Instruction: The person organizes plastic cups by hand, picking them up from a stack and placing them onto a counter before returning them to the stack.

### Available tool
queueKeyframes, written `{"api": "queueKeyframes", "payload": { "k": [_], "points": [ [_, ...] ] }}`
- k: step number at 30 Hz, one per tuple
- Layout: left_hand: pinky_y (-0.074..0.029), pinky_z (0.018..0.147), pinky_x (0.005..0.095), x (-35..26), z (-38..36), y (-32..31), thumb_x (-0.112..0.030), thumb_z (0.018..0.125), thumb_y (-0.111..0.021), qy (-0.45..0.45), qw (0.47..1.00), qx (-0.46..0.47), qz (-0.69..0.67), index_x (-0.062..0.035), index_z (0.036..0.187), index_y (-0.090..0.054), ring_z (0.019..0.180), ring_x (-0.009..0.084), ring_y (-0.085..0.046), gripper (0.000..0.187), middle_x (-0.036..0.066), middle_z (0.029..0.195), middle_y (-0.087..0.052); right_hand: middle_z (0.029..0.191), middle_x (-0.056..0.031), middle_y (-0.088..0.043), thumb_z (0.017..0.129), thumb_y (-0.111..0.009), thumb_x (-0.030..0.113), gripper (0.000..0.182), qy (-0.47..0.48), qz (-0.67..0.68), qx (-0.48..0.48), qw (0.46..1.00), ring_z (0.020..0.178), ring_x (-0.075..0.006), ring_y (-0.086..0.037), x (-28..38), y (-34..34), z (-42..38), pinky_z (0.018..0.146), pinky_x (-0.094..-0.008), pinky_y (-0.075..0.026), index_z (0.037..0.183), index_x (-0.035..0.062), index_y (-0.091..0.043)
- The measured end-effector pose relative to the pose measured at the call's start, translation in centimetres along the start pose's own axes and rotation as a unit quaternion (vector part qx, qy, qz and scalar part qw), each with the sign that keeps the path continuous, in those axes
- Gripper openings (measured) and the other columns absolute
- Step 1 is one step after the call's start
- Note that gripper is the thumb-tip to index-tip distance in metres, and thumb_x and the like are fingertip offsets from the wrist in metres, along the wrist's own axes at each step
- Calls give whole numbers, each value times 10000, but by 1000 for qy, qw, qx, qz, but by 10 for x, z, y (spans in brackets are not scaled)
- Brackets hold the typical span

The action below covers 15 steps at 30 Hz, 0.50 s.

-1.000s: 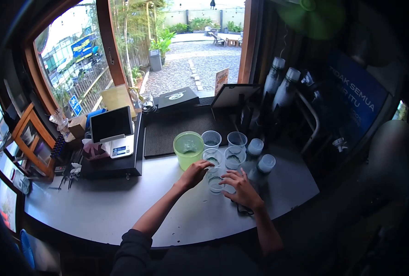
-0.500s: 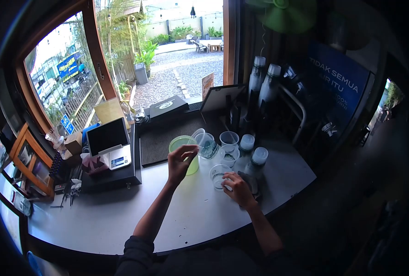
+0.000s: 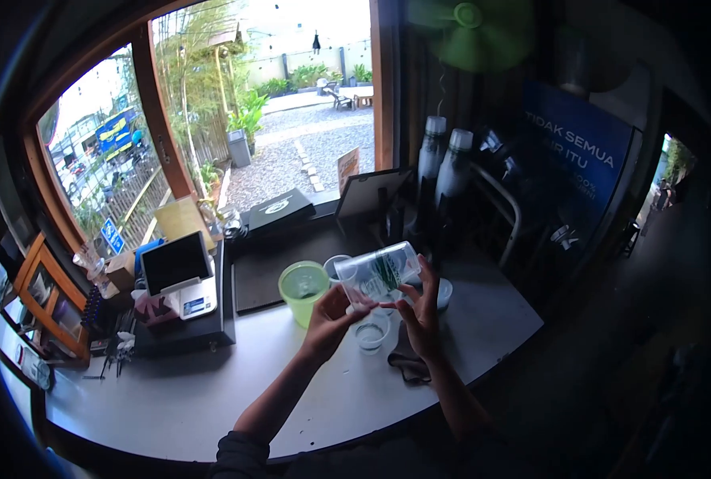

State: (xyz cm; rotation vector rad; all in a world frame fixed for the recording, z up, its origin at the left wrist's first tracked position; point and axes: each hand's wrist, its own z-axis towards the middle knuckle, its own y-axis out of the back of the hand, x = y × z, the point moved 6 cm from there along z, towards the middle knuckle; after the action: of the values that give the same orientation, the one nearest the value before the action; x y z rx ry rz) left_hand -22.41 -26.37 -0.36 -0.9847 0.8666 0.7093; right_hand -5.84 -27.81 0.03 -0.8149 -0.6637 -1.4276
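A clear plastic cup [image 3: 378, 271] with green print lies sideways in the air above the counter, held between both hands. My left hand [image 3: 331, 323] grips its left end from below, thumb and fingers closed. At its right end, my right hand [image 3: 421, 311] has its fingers around the cup. Under the hands, another clear cup [image 3: 369, 335] stands on the counter. A dark cloth [image 3: 408, 359] lies beside my right wrist. Just left of the held cup is a translucent green container [image 3: 302, 297]. More clear cups behind are partly hidden by the held one.
A tablet stand [image 3: 181, 271] sits on a black box to the left. Behind are a dark ribbed mat [image 3: 264, 279] and a tilted dark-framed board [image 3: 375, 191]. Tall stacks of cups [image 3: 454, 164] stand at the back right. The counter's front edge [image 3: 355, 435] curves near me.
The tilted cup has come nearer and my right hand has left the standing cup to hold it too. The view has shifted slightly, and the dark cloth shows more.
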Motion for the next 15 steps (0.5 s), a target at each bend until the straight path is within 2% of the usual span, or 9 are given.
{"api": "queueKeyframes", "payload": {
  "k": [1,4,5,8,9,11,12,14,15],
  "points": [
    [-501,972,361,7,5,-13,32,814,-703,6,999,53,-10,-2,1081,-540,1032,203,-633,314,90,1038,-622,1483,-178,-233,854,-709,367,836,34,27,-27,999,1292,-351,-409,7,7,7,987,-471,-475,1474,127,-202],
    [-473,1002,375,36,19,-48,42,810,-708,19,986,163,14,-15,1143,-539,1148,191,-559,378,76,1215,-543,1454,-173,-264,850,-730,262,775,31,39,-54,997,1284,-346,-419,10,33,24,1001,-474,-465,1438,109,-249],
    [-483,996,377,43,28,-57,50,808,-706,9,984,167,62,-9,1166,-531,1144,194,-566,402,84,1197,-552,1431,-173,-296,834,-746,171,738,-10,84,-72,994,1298,-342,-405,10,43,29,1023,-476,-443,1405,89,-286],
    [-471,1013,366,53,60,-81,15,834,-698,-14,974,177,138,-8,1202,-544,1143,175,-565,399,79,1217,-563,1419,-178,-320,830,-743,119,727,37,24,-84,995,1304,-342,-397,11,89,50,1045,-483,-419,1398,74,-292],
    [-473,1005,363,53,75,-86,-13,850,-690,-16,977,155,146,-9,1204,-553,1144,170,-565,379,79,1212,-575,1415,-178,-333,825,-739,83,729,44,38,-114,992,1307,-344,-390,12,107,59,1062,-490,-398,1399,69,-290],
    [-484,967,344,46,105,-96,-84,876,-683,-18,978,98,184,-9,1215,-567,1140,155,-570,366,85,1186,-612,1416,-179,-331,825,-736,77,714,100,-20,-169,980,1310,-344,-382,28,144,81,1054,-510,-401,1390,65,-301],
    [-472,960,316,49,126,-95,-98,877,-680,-47,974,92,200,-10,1229,-560,1127,147,-581,382,87,1177,-624,1415,-176,-333,827,-734,81,704,128,-47,-195,971,1313,-343,-380,35,162,93,1049,-517,-404,1386,64,-306],
    [-455,976,301,46,166,-100,-97,880,-667,-70,986,62,140,-4,1240,-550,1120,144,-589,389,94,1183,-626,1412,-168,-336,834,-730,97,686,159,-80,-212,961,1309,-344,-384,41,193,123,1036,-522,-418,1380,66,-315],
    [-453,977,302,42,188,-105,-105,888,-657,-99,980,62,161,1,1242,-547,1121,151,-589,385,95,1182,-627,1411,-164,-338,837,-728,105,677,174,-96,-220,955,1307,-344,-386,43,204,139,1030,-524,-425,1376,67,-319]
  ]
}}
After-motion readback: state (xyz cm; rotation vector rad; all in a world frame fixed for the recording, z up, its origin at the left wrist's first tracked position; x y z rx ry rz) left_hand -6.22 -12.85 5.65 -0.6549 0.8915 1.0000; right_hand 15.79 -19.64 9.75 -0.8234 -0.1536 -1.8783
